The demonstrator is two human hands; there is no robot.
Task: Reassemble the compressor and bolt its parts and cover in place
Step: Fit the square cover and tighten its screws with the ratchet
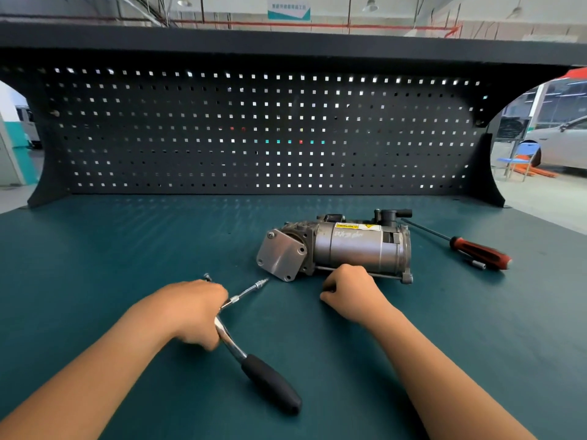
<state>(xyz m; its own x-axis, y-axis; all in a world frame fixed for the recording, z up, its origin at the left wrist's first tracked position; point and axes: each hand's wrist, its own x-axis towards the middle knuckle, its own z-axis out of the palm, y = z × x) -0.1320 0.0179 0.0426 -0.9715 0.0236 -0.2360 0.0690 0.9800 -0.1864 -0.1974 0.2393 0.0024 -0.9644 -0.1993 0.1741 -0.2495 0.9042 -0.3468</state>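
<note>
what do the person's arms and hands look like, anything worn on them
The left forearm and right forearm are bare as far as the frame's edge, with no sleeve in view. The left grip and right grip are bare hands: no gloves, and no watch, band or ring shows.

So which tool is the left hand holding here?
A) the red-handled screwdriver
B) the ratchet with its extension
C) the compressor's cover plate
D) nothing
B: the left hand grips the ratchet near its head, with the extension pointing toward the compressor, while the red-handled screwdriver lies untouched on the bench to the right of it.
</note>
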